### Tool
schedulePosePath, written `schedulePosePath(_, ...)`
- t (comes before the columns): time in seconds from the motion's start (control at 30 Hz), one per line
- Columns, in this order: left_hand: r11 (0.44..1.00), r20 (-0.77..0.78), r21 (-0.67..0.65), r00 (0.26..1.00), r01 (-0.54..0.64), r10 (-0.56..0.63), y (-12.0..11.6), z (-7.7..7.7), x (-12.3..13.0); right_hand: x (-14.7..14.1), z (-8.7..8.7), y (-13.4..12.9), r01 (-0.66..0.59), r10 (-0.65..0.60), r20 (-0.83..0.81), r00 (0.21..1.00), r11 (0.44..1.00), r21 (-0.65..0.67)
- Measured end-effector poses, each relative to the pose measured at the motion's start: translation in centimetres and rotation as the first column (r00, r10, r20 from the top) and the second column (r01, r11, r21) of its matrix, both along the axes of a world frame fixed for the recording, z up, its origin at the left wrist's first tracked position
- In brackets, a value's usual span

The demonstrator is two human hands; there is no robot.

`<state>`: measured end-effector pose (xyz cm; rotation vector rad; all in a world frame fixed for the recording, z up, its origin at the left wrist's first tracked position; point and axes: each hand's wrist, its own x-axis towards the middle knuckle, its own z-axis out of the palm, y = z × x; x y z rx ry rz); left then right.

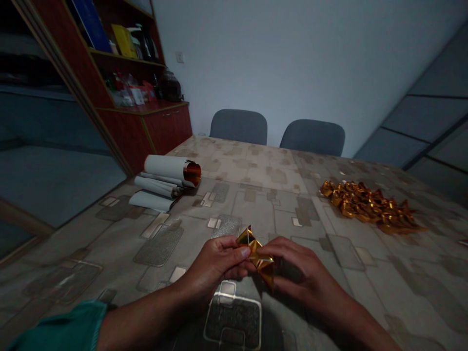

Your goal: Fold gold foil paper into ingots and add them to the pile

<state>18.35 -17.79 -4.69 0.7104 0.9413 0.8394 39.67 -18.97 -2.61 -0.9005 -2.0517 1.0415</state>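
"What lay around the hands?"

"The biggest thing was a cluster of folded gold pieces (369, 204), packed together at the right of the frame. A smaller stack of curled sheets (164, 166) sat left of centre, pale outside, with shiny orange inside the top roll. Both were well apart from the hands."

"And what got in the way of seeing the piece being handled?"

"The hands themselves. The right hand (307, 268) was half open and curved, its forefinger against the upper right of the gold piece (258, 253) and its thumb beside the lower end; I couldn't tell whether it gripped. The left hand (223, 258) was closed in a pinch on the other side, thumb on top, covering part of the foil."

"Where was that piece, and how did it lie?"

"Just below the middle of the frame, held over the counter (270, 209). Its long axis slanted from upper left to lower right, one sharp tip pointing up, the other end angled downward."

"And the surface, the room?"

"The counter filled the lower frame, patterned with rounded rectangles in grey and beige. Behind it rose a pale wall (292, 58). A reddish cabinet (168, 129) stood at upper left, two grey chairs (239, 126) stood along the far edge, and a small socket (179, 57) showed on the wall."
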Motion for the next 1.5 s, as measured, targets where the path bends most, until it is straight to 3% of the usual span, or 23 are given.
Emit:
schedulePosePath(0.23,0.996,0.014,-0.015,0.996,0.091,-0.091,-0.4,-0.7,0.1,0.1,-0.1,0.1,-0.030,0.029,-0.046,0.999,1.000,-0.010)
schedulePosePath(0.47,0.995,-0.013,0.034,0.995,0.096,-0.096,-0.6,-0.8,0.3,-1.6,-0.9,-0.1,0.167,-0.178,-0.105,0.978,0.980,-0.107)
schedulePosePath(0.6,0.997,-0.019,0.044,0.998,0.068,-0.067,-0.7,-0.6,0.3,-2.0,-1.0,-0.2,0.196,-0.213,-0.140,0.967,0.973,-0.124)
schedulePosePath(0.9,0.997,-0.023,0.027,0.997,0.072,-0.071,-0.8,-0.8,0.6,-2.1,-1.2,-0.1,0.364,-0.363,0.029,0.931,0.924,-0.119)
schedulePosePath(1.27,0.989,-0.093,0.095,0.990,0.114,-0.105,-0.7,-0.8,0.4,-1.7,-1.5,0.0,0.239,-0.239,0.008,0.971,0.971,-0.006)
schedulePosePath(1.5,0.997,-0.051,0.005,0.995,0.083,-0.083,-0.8,-0.6,0.5,-2.0,-1.6,-0.1,0.307,-0.307,0.031,0.951,0.952,0.009)
